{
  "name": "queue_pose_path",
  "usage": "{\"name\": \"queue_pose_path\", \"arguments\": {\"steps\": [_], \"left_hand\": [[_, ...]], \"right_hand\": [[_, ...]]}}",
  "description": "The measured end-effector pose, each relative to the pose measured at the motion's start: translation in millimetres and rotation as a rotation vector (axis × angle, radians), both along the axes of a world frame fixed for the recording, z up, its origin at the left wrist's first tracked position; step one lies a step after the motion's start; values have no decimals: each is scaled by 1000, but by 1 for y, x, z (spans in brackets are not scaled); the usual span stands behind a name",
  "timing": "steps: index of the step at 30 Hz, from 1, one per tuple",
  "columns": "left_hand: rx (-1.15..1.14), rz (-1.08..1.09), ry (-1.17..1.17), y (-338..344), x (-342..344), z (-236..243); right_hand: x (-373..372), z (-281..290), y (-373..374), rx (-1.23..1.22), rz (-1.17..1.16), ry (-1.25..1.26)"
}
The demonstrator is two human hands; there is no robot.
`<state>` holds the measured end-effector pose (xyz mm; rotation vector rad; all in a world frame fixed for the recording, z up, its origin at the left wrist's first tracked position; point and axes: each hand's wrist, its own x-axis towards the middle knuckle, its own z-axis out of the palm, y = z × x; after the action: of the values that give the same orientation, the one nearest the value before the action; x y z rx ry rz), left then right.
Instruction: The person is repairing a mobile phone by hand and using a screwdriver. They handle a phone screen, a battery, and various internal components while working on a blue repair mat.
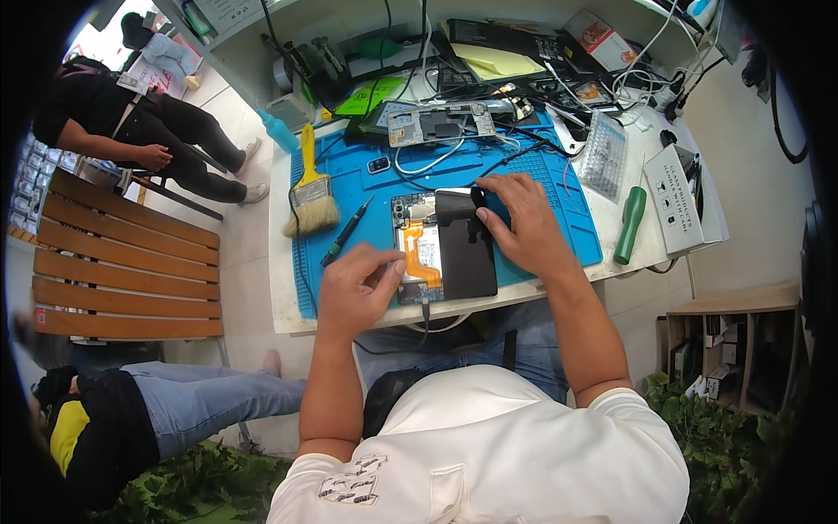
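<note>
An opened phone (430,254) lies on a blue repair mat (367,253), its battery and orange flex cable (417,253) exposed. A black screen panel (469,258) sits against its right side. A charging cable (426,308) runs into the phone's lower edge. My left hand (356,284) is at the phone's left edge, thumb and index drawn together by the flex cable; whether anything is between them is too small to tell. My right hand (528,223) grips the panel's upper right corner between thumb and fingers, with a small dark piece showing there.
A wide brush (312,196) and a screwdriver (346,230) lie to the left. A smartwatch (378,165), a phone frame (441,125) and tangled cables crowd the back. On the right are a green tool (630,225), bubble wrap (603,155) and a white box (676,201). People are at left.
</note>
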<state>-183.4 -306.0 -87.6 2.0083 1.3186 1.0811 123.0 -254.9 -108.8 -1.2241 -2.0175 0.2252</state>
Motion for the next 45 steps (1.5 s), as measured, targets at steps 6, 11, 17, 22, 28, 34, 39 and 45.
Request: {"name": "queue_pose_path", "arguments": {"steps": [6,11,17,22,28,34,39,45], "left_hand": [[-6,-3,7,-1,1,1],[-13,7,40,-5,-2,-3],[20,0,23,0,-2,-2],[17,13,62,-2,-3,2],[57,33,78,-6,-6,-3],[85,37,86,-6,-5,-4],[97,38,94,-7,-6,-4],[100,38,96,-7,-6,-4]], "right_hand": [[1,1,-2,-14,-7,7],[2,-8,-7,-21,6,-1],[4,-2,-1,14,17,10],[2,9,-2,-42,18,-15],[-1,9,-3,-62,20,-15],[0,8,-4,-45,10,-29],[-1,7,-4,-33,17,-20],[-1,6,-5,-25,15,-21]]}}
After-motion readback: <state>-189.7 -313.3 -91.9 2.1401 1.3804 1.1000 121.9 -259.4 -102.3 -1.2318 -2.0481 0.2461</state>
